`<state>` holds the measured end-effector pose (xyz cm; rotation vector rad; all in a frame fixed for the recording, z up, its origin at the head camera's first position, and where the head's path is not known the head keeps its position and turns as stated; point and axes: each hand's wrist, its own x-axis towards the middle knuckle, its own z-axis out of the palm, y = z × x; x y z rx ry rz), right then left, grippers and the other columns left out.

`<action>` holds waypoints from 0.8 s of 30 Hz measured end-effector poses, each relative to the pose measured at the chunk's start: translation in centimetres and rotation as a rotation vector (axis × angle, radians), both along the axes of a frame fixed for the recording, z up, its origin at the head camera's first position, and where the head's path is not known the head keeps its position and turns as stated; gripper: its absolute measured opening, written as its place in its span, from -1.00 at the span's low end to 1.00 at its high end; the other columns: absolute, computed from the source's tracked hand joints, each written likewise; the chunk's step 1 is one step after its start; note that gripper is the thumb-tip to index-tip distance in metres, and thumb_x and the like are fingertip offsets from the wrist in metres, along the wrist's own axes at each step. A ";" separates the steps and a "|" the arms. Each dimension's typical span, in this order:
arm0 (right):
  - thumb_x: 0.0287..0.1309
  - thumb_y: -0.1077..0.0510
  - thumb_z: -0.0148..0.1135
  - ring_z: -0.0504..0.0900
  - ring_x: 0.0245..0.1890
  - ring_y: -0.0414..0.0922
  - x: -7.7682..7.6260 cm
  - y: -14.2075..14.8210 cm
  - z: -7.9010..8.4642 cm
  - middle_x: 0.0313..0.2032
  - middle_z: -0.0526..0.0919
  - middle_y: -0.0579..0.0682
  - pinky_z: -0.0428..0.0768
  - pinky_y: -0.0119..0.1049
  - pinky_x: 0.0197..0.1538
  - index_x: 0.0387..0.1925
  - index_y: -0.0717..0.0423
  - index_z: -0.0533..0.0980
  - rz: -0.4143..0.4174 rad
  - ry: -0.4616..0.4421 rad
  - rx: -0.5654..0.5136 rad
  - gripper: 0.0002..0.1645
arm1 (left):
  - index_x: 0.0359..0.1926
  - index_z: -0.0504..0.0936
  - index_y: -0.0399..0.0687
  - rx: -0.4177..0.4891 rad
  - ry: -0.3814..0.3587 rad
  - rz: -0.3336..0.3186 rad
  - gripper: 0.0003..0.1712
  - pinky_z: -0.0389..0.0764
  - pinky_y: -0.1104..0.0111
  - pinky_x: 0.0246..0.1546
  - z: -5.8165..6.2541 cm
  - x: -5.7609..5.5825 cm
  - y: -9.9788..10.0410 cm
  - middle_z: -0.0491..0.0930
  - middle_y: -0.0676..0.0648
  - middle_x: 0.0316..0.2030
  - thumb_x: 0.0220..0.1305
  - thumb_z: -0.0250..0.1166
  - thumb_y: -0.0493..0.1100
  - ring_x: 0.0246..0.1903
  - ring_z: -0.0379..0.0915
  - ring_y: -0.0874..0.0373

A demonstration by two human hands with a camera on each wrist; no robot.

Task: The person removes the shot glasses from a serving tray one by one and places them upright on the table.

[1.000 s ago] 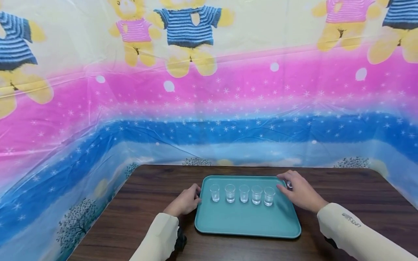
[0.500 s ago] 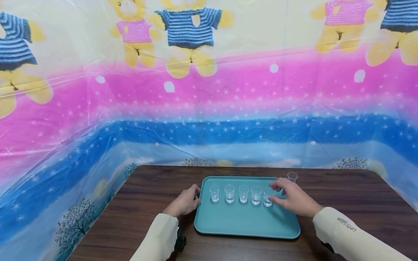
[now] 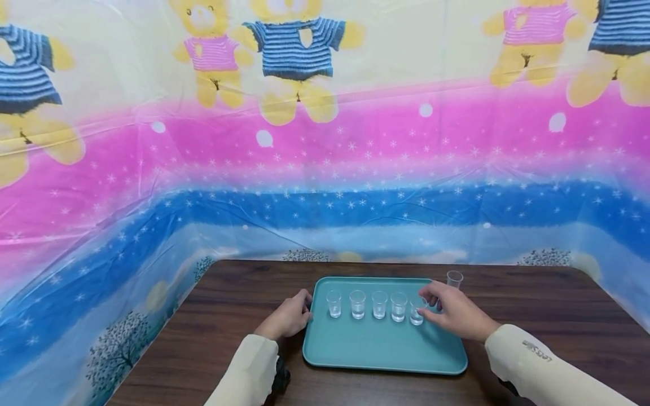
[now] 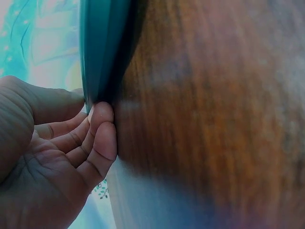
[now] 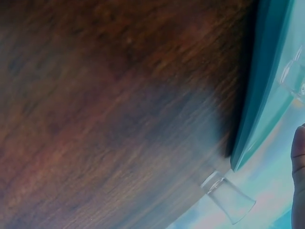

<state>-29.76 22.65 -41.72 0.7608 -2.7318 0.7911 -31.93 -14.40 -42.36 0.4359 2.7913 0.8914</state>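
A row of several clear shot glasses (image 3: pixel 378 304) stands upright across the far half of the green tray (image 3: pixel 381 347). At the tray's left edge, my left hand (image 3: pixel 285 317) pinches the rim; in the left wrist view the thumb (image 4: pixel 57 104) lies on one side of it and curled fingertips (image 4: pixel 105 140) on the other. My right hand (image 3: pixel 457 310) reaches over the tray's right side, its thumb and forefinger curled about the rightmost shot glass (image 3: pixel 416 319). That glass stands on the tray, partly covered by the fingertips. The right wrist view catches only a strip of this hand (image 5: pixel 299 176).
Another shot glass (image 3: pixel 455 278) stands on the dark wooden table (image 3: pixel 244 282) just beyond the tray's far right corner, partly behind my right hand. A patterned cloth (image 3: pixel 325 208) hangs behind and along the table's sides.
My right hand has moved left from the glass beyond the tray's corner to the rightmost glass on the tray, which has shifted slightly left. My left hand has stayed at the rim.
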 end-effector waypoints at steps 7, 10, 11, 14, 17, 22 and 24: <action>0.09 0.12 0.37 0.49 -0.35 -0.25 0.1 0.1 -0.3 -0.33 0.51 -0.10 0.52 -0.32 -0.31 -0.14 0.12 0.53 0.004 0.018 0.008 -0.69 | 0.07 0.36 -0.26 -0.002 0.002 -0.001 -0.70 0.47 0.24 -0.40 -0.2 0.0 0.0 0.43 -0.08 -0.36 0.35 0.13 -0.33 -0.43 0.40 0.12; 0.10 0.11 0.37 0.50 -0.34 -0.23 0.2 0.3 0.0 -0.32 0.51 -0.09 0.52 -0.30 -0.30 -0.12 0.14 0.53 -0.007 0.027 0.009 -0.67 | 0.07 0.36 -0.26 0.000 -0.001 0.000 -0.70 0.47 0.24 -0.40 -0.1 0.0 0.1 0.43 -0.08 -0.36 0.35 0.13 -0.33 -0.43 0.40 0.12; 0.10 0.11 0.36 0.50 -0.34 -0.22 0.3 0.4 0.0 -0.32 0.51 -0.09 0.52 -0.30 -0.30 -0.11 0.15 0.53 -0.013 0.028 0.010 -0.66 | 0.07 0.36 -0.26 -0.001 0.000 0.000 -0.70 0.46 0.25 -0.40 -0.1 0.0 0.1 0.43 -0.08 -0.36 0.35 0.13 -0.33 -0.43 0.39 0.12; 0.11 0.12 0.36 0.49 -0.33 -0.19 0.3 0.8 0.4 -0.31 0.50 -0.09 0.51 -0.29 -0.29 -0.08 0.17 0.53 -0.028 0.033 0.009 -0.64 | 0.06 0.36 -0.25 -0.002 0.002 0.002 -0.70 0.46 0.25 -0.41 0.0 0.0 0.1 0.43 -0.08 -0.37 0.35 0.13 -0.33 -0.44 0.39 0.12; 0.11 0.13 0.35 0.49 -0.32 -0.17 0.3 1.3 0.6 -0.30 0.49 -0.09 0.50 -0.32 -0.30 -0.07 0.16 0.52 -0.044 0.042 0.009 -0.64 | 0.06 0.36 -0.25 -0.005 0.004 0.002 -0.71 0.46 0.25 -0.40 0.0 0.0 0.1 0.43 -0.08 -0.37 0.35 0.13 -0.33 -0.43 0.39 0.12; 0.10 0.15 0.36 0.49 -0.34 -0.17 0.1 2.5 0.8 -0.31 0.47 -0.13 0.50 -0.33 -0.33 -0.10 0.10 0.52 -0.061 0.093 -0.005 -0.68 | 0.07 0.36 -0.25 0.002 0.000 0.000 -0.70 0.46 0.23 -0.39 0.1 0.0 0.1 0.43 -0.09 -0.34 0.35 0.13 -0.32 -0.42 0.39 0.11; 0.10 0.16 0.36 0.48 -0.35 -0.20 0.0 3.0 0.8 -0.32 0.47 -0.14 0.50 -0.32 -0.33 -0.11 0.09 0.52 -0.075 0.107 -0.013 -0.70 | 0.07 0.35 -0.26 0.007 0.000 -0.004 -0.70 0.46 0.23 -0.40 0.1 0.0 0.1 0.43 -0.09 -0.34 0.35 0.13 -0.33 -0.42 0.39 0.10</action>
